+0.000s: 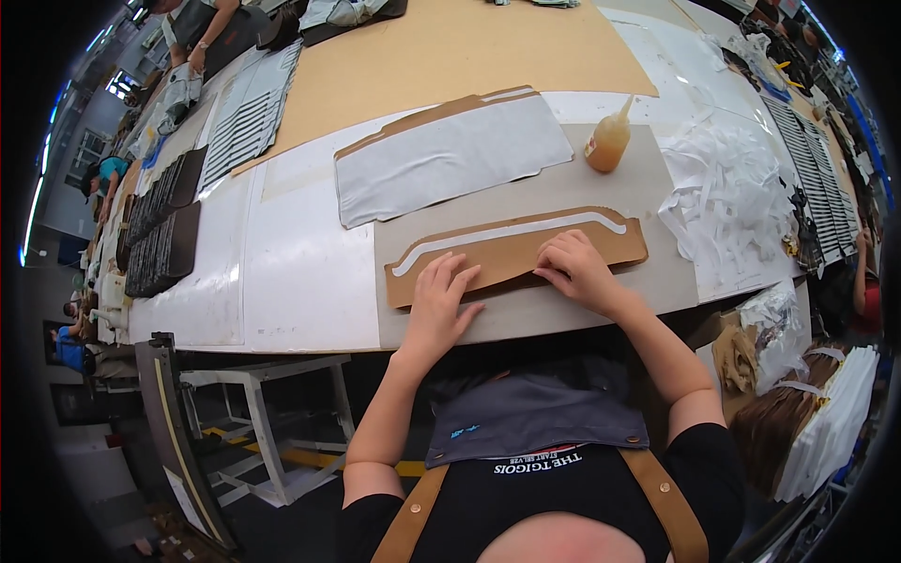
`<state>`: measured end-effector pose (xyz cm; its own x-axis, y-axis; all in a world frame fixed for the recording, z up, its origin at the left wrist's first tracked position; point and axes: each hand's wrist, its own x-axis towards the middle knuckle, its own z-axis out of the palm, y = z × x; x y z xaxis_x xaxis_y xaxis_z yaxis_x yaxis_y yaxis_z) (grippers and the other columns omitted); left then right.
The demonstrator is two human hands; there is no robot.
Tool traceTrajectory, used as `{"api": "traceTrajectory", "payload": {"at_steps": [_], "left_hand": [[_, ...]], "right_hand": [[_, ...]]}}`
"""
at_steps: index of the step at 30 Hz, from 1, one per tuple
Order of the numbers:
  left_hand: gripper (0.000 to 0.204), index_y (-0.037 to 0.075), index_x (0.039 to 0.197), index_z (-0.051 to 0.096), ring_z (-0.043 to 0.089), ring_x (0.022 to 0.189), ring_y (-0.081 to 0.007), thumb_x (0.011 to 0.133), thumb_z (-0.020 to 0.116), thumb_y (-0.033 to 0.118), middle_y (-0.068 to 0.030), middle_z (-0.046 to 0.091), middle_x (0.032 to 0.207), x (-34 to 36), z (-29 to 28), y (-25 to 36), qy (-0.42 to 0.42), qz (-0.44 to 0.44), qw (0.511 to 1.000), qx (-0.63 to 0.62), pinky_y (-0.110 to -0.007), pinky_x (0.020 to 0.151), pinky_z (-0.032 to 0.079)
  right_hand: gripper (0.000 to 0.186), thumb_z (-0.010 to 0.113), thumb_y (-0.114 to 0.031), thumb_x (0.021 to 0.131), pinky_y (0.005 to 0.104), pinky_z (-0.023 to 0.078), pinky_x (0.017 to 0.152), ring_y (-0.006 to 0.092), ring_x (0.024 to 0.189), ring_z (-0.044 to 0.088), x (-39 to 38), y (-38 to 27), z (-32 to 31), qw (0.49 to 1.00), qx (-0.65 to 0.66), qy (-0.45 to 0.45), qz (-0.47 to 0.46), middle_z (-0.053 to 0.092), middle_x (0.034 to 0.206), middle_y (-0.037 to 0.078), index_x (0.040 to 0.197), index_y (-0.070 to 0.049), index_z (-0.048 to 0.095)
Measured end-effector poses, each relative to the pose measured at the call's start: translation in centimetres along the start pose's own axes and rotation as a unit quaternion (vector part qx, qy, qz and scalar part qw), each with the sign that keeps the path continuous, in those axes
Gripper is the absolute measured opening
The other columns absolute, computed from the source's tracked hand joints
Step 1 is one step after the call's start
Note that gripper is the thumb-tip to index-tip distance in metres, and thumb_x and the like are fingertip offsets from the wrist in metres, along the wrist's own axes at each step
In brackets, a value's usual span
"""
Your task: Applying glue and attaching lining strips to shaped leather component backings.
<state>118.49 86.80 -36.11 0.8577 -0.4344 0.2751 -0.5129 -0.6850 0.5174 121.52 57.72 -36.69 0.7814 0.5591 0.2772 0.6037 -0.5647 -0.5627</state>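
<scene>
A long brown leather-like panel (pixel 504 259) lies crosswise on a grey board (pixel 664 281) in front of me. A white strip (pixel 507 231) runs along its far edge and bends down at both ends. My left hand (pixel 441 302) rests on the panel's near left part, fingers extended and thumb apart. At the near edge, right of the middle, my right hand (pixel 574 270) has its fingers curled, thumb and forefinger pinching the panel's edge. That edge is lifted slightly between my hands. Beyond lies a larger panel (pixel 450 155), pale grey side up with a brown far border.
A squeeze bottle of amber liquid (pixel 608 143) stands at the right, nozzle up. Tangled white strips (pixel 727 202) heap further right. Dark stacked pieces (pixel 164 235) and striped grey pieces (pixel 249 113) lie at the left. A person's hand (pixel 197 59) shows at the far left.
</scene>
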Motion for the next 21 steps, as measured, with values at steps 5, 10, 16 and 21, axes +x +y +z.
{"api": "traceTrajectory", "payload": {"at_steps": [5, 10, 16, 21], "left_hand": [[0.048, 0.009, 0.128, 0.072, 0.06, 0.132, -0.0304, 0.086, 0.055, -0.007, -0.0073, 0.069, 0.135, -0.2, -1.8, -1.9, 0.055, 0.033, 0.992, 0.105, -0.045, 0.109, 0.047], [0.043, 0.01, 0.122, 0.077, 0.059, 0.134, -0.031, 0.087, 0.057, -0.006, -0.0065, 0.07, 0.136, -1.1, -6.7, -4.4, 0.085, 0.038, 0.975, 0.2, -0.045, 0.11, 0.047], [0.049, 0.014, 0.124, 0.077, 0.054, 0.139, -0.0299, 0.088, 0.056, -0.012, -0.0037, 0.068, 0.14, -8.1, -12.3, -12.6, 0.161, -0.079, 0.941, 0.286, -0.045, 0.115, 0.044], [0.048, 0.015, 0.125, 0.077, 0.052, 0.14, -0.0294, 0.089, 0.057, -0.012, -0.0027, 0.066, 0.142, -10.2, -13.2, -15.3, 0.186, -0.112, 0.928, 0.303, -0.045, 0.117, 0.042]], "right_hand": [[0.016, 0.078, -0.007, 0.083, 0.0383, 0.045, 0.09, 0.0259, 0.095, 0.061, -0.5, -2.2, 0.3, 0.989, -0.078, 0.112, -0.058, 0.064, 0.097, 0.006, 0.092, -0.007, 0.064], [0.018, 0.079, -0.008, 0.082, 0.0405, 0.045, 0.093, 0.0268, 0.097, 0.062, -2.0, -2.9, -0.2, 0.987, -0.099, 0.115, -0.043, 0.064, 0.1, 0.007, 0.094, -0.007, 0.065], [0.015, 0.076, -0.01, 0.088, 0.0394, 0.046, 0.094, 0.0258, 0.102, 0.064, -2.9, 0.7, -2.5, 0.983, -0.058, 0.169, 0.048, 0.068, 0.107, 0.007, 0.1, -0.007, 0.068], [0.026, 0.061, -0.024, 0.106, 0.0284, 0.05, 0.087, 0.0126, 0.101, 0.065, -1.1, 5.2, -5.0, 0.813, 0.421, 0.245, 0.319, 0.071, 0.109, 0.005, 0.116, -0.001, 0.067]]}}
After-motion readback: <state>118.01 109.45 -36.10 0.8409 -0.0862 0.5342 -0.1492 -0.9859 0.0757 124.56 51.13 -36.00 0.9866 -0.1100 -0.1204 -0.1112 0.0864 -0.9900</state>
